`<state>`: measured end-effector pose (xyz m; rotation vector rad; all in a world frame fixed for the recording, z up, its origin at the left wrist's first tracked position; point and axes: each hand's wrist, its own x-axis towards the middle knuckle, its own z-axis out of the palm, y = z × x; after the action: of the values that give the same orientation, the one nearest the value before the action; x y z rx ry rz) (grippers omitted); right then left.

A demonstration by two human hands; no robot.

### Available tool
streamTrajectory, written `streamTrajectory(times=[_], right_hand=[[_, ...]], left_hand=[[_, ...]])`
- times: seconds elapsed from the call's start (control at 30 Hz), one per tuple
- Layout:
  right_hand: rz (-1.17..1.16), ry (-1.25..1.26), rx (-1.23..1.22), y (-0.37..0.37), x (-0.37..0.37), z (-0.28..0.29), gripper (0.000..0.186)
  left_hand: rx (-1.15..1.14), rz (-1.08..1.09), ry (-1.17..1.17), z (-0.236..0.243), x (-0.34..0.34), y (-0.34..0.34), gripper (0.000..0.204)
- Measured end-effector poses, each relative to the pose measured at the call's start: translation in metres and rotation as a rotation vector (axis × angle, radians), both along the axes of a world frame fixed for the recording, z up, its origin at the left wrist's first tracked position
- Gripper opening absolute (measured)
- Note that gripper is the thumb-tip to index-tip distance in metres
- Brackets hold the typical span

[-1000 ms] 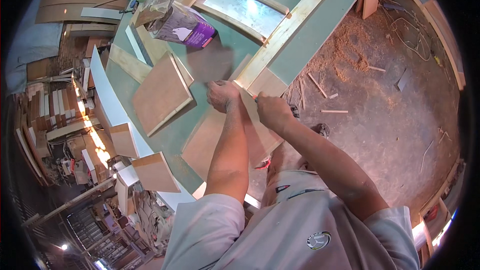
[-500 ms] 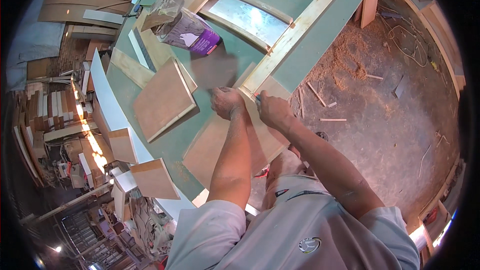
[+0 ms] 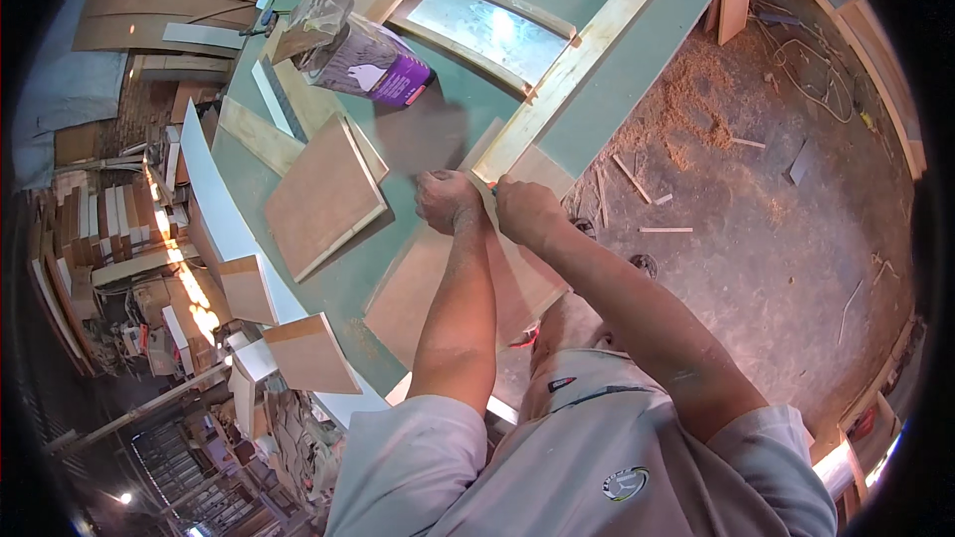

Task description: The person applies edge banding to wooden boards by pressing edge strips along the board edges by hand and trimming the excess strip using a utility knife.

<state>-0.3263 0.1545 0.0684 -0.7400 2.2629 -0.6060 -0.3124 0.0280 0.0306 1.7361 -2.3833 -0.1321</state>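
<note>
My left hand (image 3: 448, 201) is closed, its fingers curled by the far edge of a thin brown board (image 3: 403, 293) lying under my arms. What those fingers hold is hidden. My right hand (image 3: 529, 211) is closed around a small slim thing (image 3: 494, 188) with a teal and orange-red end; its kind cannot be made out. That end meets the near end of a long pale wooden strip (image 3: 577, 65), which runs away to the upper right. Both hands are close together, on either side of the strip's end.
A green tabletop (image 3: 617, 129) carries a purple-and-grey tub (image 3: 383, 75) with a plastic bag on it. Left of my hands lies a square brown panel (image 3: 326, 201). A wood-framed pale panel (image 3: 487, 25) abuts the strip. Sawdust (image 3: 691, 104) and offcuts litter the floor at right.
My right hand has shifted slightly left, toward my left hand, bringing the small thing onto the strip's end. My left hand stays nearly in place.
</note>
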Motion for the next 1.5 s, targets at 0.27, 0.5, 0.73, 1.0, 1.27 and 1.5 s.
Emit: streamTrajectory(times=[0.27,0.5,0.73,1.0,1.27,1.5], right_hand=[[-0.002,-0.005,0.045,0.028,0.015,0.011,0.023],[-0.006,0.031,0.038,0.056,0.03,0.012,0.024],[-0.125,0.053,-0.076,0.032,0.007,0.009,0.029],[-0.066,0.058,-0.051,-0.002,0.006,-0.002,0.025],[-0.004,0.086,0.038,-0.006,0.001,-0.003,0.024],[-0.008,0.019,0.053,0.027,0.015,0.006,0.022]], left_hand=[[0.055,0.004,-0.003,-0.004,0.001,-0.009,0.024],[0.105,0.0,-0.014,0.001,0.002,-0.005,0.024],[0.068,0.008,-0.017,0.003,-0.003,-0.001,0.024],[0.071,-0.009,0.003,-0.002,0.0,-0.006,0.025],[0.073,0.002,0.009,0.0,-0.002,-0.001,0.023],[0.08,0.051,0.031,-0.005,-0.004,-0.008,0.023]])
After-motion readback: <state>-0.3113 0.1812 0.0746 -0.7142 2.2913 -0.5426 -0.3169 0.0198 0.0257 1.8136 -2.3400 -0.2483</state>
